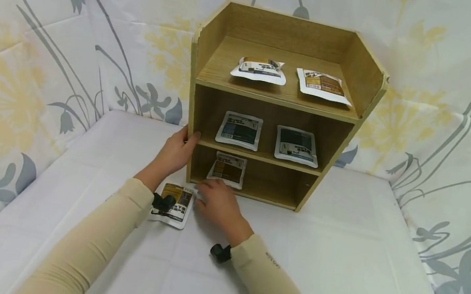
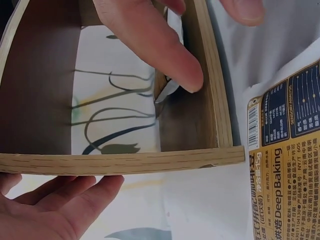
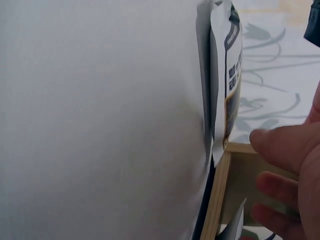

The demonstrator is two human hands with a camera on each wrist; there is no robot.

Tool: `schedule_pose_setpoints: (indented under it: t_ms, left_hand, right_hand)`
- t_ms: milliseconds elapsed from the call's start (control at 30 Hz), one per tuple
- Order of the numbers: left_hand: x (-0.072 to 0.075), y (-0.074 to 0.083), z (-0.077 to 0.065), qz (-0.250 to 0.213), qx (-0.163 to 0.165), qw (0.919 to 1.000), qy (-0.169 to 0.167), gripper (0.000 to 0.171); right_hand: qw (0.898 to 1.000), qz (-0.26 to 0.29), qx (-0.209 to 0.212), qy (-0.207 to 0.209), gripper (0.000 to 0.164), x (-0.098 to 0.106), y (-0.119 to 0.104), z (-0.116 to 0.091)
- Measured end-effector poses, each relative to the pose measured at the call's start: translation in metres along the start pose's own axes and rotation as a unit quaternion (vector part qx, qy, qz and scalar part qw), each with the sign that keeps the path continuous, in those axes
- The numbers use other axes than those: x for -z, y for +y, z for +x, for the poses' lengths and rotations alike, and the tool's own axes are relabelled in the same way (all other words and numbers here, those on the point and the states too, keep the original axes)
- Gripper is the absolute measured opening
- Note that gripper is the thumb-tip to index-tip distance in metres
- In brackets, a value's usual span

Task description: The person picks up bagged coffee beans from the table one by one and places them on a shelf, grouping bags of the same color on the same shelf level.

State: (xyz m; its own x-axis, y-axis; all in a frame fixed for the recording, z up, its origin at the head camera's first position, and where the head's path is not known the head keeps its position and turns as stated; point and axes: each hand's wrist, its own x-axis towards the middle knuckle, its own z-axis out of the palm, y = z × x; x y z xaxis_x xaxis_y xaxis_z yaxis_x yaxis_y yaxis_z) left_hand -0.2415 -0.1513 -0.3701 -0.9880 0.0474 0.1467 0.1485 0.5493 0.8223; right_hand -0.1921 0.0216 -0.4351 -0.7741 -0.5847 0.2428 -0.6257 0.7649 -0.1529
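My left hand [image 1: 174, 153] holds the left side panel of a small wooden shelf [image 1: 278, 100]. In the left wrist view its fingers [image 2: 75, 200] lie along the panel's outer face. My right hand [image 1: 222, 208] hovers at the front of the lowest compartment, thumb and fingers apart, with nothing between them in the right wrist view. Just behind it, a white pouch with a brown label [image 1: 228, 169] leans inside that compartment. Between my arms a white pouch with a yellow and dark label [image 1: 175, 205] lies on the table, partly hidden by the left wrist.
On the top board lie two brown-labelled pouches [image 1: 259, 70]. The middle compartment holds two pouches with dark teal labels [image 1: 239, 130], side by side. A white cloth covers the table [image 1: 337, 270], and a flower-patterned curtain [image 1: 451, 101] hangs behind and at both sides.
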Motion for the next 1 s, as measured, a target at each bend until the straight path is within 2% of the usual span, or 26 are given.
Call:
schedule_pose_setpoints:
  t_ms: [400,700,1000]
  left_hand:
    - [-0.002,0.000,0.000,0.001,0.005,1.0000,0.008,0.063]
    - [-0.003,-0.001,-0.001,-0.001,-0.001,0.9999,0.011,0.063]
    - [-0.002,-0.002,-0.001,-0.001,0.000,1.0000,0.008,0.065]
  right_hand:
    - [0.998,0.029,0.006,-0.059,0.043,-0.003,-0.012,0.000]
    - [0.994,0.046,0.053,-0.079,0.049,-0.005,-0.021,-0.001]
    - [0.991,0.019,0.087,-0.104,0.053,-0.006,-0.029,0.000]
